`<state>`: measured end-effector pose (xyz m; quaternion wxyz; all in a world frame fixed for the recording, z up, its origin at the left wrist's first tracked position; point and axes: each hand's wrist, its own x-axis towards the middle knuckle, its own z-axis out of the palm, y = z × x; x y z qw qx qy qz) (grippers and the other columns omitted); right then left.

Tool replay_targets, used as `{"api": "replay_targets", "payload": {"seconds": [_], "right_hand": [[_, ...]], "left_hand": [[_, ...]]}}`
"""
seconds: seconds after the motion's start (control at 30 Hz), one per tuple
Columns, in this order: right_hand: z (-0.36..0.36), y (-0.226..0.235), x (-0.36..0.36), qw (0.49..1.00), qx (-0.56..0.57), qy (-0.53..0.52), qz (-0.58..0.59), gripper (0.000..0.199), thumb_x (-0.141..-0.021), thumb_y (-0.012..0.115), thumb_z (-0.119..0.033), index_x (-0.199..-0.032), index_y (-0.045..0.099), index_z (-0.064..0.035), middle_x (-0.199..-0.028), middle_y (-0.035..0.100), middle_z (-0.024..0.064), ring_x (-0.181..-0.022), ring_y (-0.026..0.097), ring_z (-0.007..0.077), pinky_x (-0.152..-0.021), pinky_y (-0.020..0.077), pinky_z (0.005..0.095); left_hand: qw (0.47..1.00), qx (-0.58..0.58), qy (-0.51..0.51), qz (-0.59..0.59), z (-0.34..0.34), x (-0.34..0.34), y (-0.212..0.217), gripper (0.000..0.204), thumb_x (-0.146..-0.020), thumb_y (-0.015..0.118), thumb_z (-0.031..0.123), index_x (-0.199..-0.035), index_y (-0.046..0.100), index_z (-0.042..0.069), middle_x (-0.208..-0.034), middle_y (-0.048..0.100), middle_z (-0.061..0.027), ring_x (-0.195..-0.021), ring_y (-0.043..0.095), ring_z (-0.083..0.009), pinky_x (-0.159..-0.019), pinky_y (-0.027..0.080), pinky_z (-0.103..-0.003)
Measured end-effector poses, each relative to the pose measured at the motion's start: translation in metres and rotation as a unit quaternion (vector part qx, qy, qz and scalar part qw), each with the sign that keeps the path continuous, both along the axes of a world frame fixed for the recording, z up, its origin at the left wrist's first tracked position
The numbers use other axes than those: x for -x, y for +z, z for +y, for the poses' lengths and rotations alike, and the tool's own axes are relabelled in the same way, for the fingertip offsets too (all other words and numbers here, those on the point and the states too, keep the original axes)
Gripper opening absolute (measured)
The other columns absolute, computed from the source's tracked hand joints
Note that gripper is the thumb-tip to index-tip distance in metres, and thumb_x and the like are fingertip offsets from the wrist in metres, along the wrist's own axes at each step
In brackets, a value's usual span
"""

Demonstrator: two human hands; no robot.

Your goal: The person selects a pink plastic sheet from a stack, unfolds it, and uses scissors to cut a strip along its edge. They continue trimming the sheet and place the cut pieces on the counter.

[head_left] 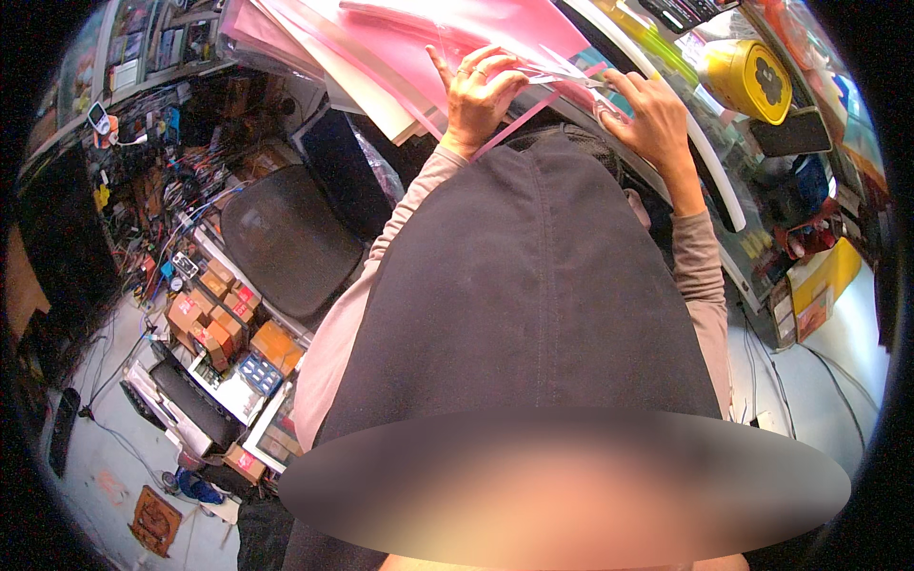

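My right hand [653, 116] is closed round the handles of a pair of scissors [574, 80], whose pale blades point left toward my other hand. Thumb and forefinger of my left hand [481, 93] are pinched together near the blade tips, with the little finger raised. What thin thing they hold is too small and glary to make out. A narrow pink ribbon [517, 129] slants down below the blades, between my hands. Behind them lie large pink sheets [400, 48], some under clear plastic, spread over the work surface.
On the right, a yellow container [747, 81] and a dark phone-like slab [792, 132] rest on a glass-topped counter with a curved white edge [709, 162]. To the left are a black chair [290, 238], several small cardboard boxes [217, 319] and cluttered shelves. Cables trail over the floor.
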<state>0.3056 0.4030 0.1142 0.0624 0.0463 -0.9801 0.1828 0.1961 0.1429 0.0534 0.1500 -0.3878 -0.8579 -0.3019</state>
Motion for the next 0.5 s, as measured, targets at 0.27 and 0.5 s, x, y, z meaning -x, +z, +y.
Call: {"api": "replay_targets", "payload": {"seconds": [0.27, 0.5], "right_hand": [[-0.016, -0.004, -0.003, 0.996, 0.048, -0.028, -0.063, 0.045, -0.082, 0.070, -0.040, -0.120, 0.064, -0.0169, -0.098, 0.068, 0.0079, -0.086, 0.069, 0.0285, -0.071, 0.0553, 0.0407], [-0.009, 0.004, -0.010, 0.990, 0.088, -0.050, -0.100, 0.042, -0.082, 0.071, -0.035, -0.119, 0.066, -0.0176, -0.097, 0.070, 0.0070, -0.084, 0.070, 0.0279, -0.071, 0.0541, 0.0397]], "left_hand": [[0.996, 0.085, -0.009, -0.031, -0.004, 0.035, 0.015, 0.031, -0.086, 0.073, 0.028, -0.117, 0.070, 0.024, -0.124, 0.065, 0.0060, -0.124, 0.056, -0.0191, -0.117, 0.009, -0.068], [0.986, 0.150, -0.065, -0.043, -0.022, 0.062, 0.021, 0.030, -0.085, 0.071, 0.024, -0.114, 0.070, 0.030, -0.113, 0.065, 0.0050, -0.112, 0.060, -0.0214, -0.113, 0.021, -0.070]]}}
